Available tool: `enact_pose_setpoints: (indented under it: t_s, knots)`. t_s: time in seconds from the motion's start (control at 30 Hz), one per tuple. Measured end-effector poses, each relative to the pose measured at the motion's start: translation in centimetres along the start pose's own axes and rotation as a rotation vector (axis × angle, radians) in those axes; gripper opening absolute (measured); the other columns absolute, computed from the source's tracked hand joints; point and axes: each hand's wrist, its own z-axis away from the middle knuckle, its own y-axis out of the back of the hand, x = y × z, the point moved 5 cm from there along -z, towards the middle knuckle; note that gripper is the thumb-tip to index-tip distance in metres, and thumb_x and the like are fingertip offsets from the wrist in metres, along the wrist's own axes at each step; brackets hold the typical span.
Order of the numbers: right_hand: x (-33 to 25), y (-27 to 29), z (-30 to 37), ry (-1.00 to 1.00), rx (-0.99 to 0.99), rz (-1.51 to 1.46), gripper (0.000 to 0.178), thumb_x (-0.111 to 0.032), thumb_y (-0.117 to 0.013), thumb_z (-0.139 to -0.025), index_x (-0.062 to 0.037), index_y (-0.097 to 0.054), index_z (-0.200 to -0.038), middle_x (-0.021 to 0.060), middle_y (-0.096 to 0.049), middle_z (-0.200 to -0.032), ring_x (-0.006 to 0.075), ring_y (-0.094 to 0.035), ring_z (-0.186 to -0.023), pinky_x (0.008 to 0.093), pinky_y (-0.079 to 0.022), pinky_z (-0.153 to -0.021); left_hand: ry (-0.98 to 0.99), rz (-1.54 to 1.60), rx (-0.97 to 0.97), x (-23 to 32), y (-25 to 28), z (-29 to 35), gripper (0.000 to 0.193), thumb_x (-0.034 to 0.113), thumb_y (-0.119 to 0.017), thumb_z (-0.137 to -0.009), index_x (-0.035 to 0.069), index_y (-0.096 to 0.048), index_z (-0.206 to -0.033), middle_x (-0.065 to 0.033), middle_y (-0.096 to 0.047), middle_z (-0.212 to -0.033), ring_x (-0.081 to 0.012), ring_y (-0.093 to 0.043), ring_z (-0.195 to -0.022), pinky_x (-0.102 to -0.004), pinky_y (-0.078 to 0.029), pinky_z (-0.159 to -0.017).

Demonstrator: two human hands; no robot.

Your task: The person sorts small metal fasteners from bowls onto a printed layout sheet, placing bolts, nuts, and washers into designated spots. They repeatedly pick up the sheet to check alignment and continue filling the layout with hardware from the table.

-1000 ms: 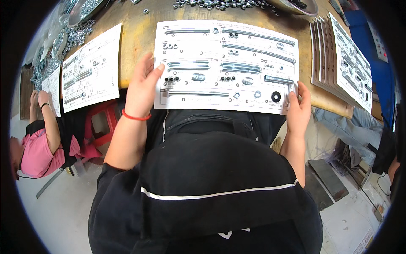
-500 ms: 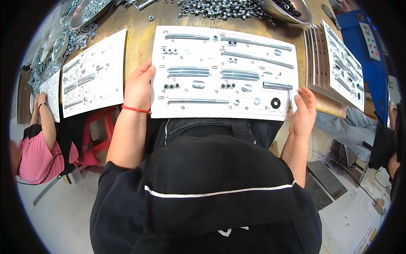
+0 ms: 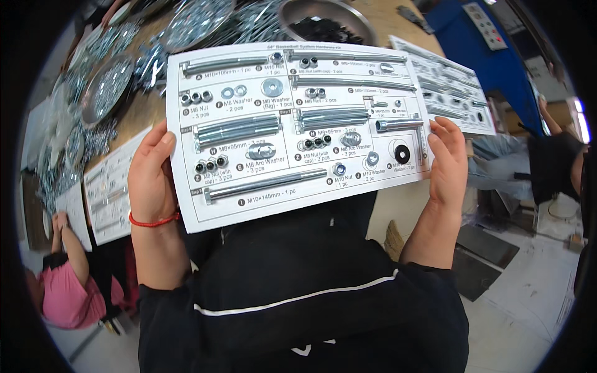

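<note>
My left hand (image 3: 151,180), with a red cord at the wrist, grips the left edge of a white hardware card (image 3: 211,219). On the opposite edge, my right hand (image 3: 446,161) holds the same card with curled fingers. The card faces up over my lap, tilted with its left side lower. Rows of long silver bolts (image 3: 239,132), capped nuts (image 3: 211,165) and washers (image 3: 272,87) lie on it over printed outlines. A black ring washer (image 3: 402,154) sits near its right end, below a silver sleeve-like tube (image 3: 398,125).
Behind the card, a metal bowl (image 3: 371,31) of black parts and dishes (image 3: 107,93) of small metal parts stand on the wooden table among loose bolts. More filled cards (image 3: 488,128) are at right. At left, a co-worker in pink (image 3: 71,286) has hands on another card.
The card has come up closer and tilted, its left side dropping lower. Both hands moved with it, still gripping its edges. The view has shifted, showing more dishes on the table.
</note>
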Motion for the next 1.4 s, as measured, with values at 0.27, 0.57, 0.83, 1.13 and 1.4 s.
enact_pose_setpoints:
  t_s: [0.27,0.57,0.83,1.13,1.4]
  knots:
    - [0.0,12.2,-7.0,0.022,0.215,0.103,0.038,-0.005,-0.061,-0.089,0.0007,-0.050,-0.125,0.0148,-0.058,-0.116,0.0178,-0.055,-0.106,0.0290,-0.042,-0.092,0.152,-0.037,-0.275,-5.0,-13.0,-7.1,0.040,0.007,-0.050,-0.093,-0.008,-0.050,-0.130,-0.0150,-0.064,-0.118,-0.0190,-0.065,-0.102,-0.0300,-0.051,-0.092]
    - [2.0,26.0,-20.6,0.065,0.410,0.297,0.038,-0.009,-0.064,-0.087,0.0023,-0.053,-0.121,0.0140,-0.064,-0.104,0.0175,-0.061,-0.090,0.0282,-0.046,-0.079,0.360,-0.056,-0.282,-14.1,-28.0,-13.9,0.032,0.004,-0.053,-0.092,0.001,-0.050,-0.124,-0.0101,-0.065,-0.110,-0.0182,-0.065,-0.098,-0.0316,-0.054,-0.086]
    - [4.6,31.3,-27.5,0.054,0.471,0.377,0.042,-0.018,-0.068,-0.085,0.0010,-0.057,-0.121,0.0127,-0.063,-0.104,0.0180,-0.059,-0.090,0.0295,-0.047,-0.077,0.392,-0.190,-0.321,-18.4,-33.1,-18.5,0.035,0.007,-0.054,-0.095,0.003,-0.047,-0.129,-0.0063,-0.064,-0.108,-0.0136,-0.063,-0.096,-0.0275,-0.053,-0.083]
    - [8.0,32.1,-28.5,0.039,0.471,0.388,0.042,-0.022,-0.069,-0.085,0.0013,-0.060,-0.119,0.0126,-0.063,-0.103,0.0190,-0.059,-0.091,0.0294,-0.047,-0.078,0.372,-0.253,-0.356,-19.6,-32.3,-19.4,0.038,0.010,-0.058,-0.095,0.003,-0.053,-0.132,-0.0004,-0.068,-0.103,-0.0062,-0.061,-0.089,-0.0219,-0.050,-0.076]
    - [3.5,23.2,-23.6,0.335,0.178,0.710,0.025,-0.005,-0.052,-0.088,-0.0008,-0.066,-0.108,0.0184,-0.067,-0.109,0.0290,-0.062,-0.107,0.0355,-0.046,-0.093,0.350,-0.302,-0.357,-19.0,-31.9,-19.1,0.035,0.013,-0.061,-0.094,0.000,-0.056,-0.127,-0.0026,-0.068,-0.101,-0.0086,-0.062,-0.090,-0.0242,-0.050,-0.078]
